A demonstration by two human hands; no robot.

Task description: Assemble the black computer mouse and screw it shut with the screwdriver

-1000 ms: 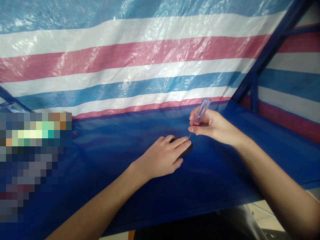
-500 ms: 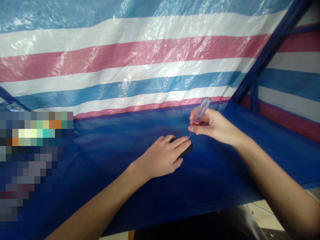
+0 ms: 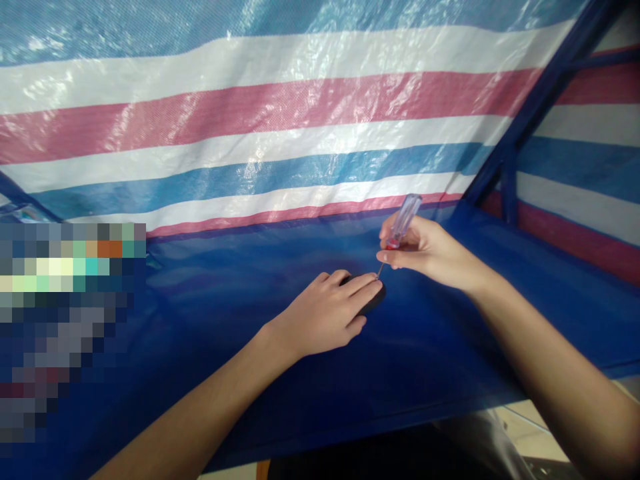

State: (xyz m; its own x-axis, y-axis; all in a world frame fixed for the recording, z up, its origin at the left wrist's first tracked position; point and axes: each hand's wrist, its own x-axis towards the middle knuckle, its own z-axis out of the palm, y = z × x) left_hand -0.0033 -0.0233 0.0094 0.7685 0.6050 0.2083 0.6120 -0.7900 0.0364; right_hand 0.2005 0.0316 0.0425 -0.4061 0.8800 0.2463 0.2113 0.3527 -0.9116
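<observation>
A small black rounded object, shaped like a computer mouse [image 3: 374,301], lies on the blue table cover [image 3: 240,267]. My left hand [image 3: 327,317] grips it from above, the fingers across its top and the thumb along the near side, so much of it is hidden. In my right hand [image 3: 417,243] is a screwdriver [image 3: 407,217] with a clear handle and a red collar, pinched between thumb and fingers. Its thin shaft slants down to the far right end of the mouse, close to my left fingertips. Whether the tip sits in a screw cannot be made out.
Behind the table rises a striped plastic sheet [image 3: 280,100] in blue, white and red. A dark blue frame post [image 3: 520,127] slants up at the right. A blurred-out pixelated area covers the left side. The table's front edge runs close to my lap.
</observation>
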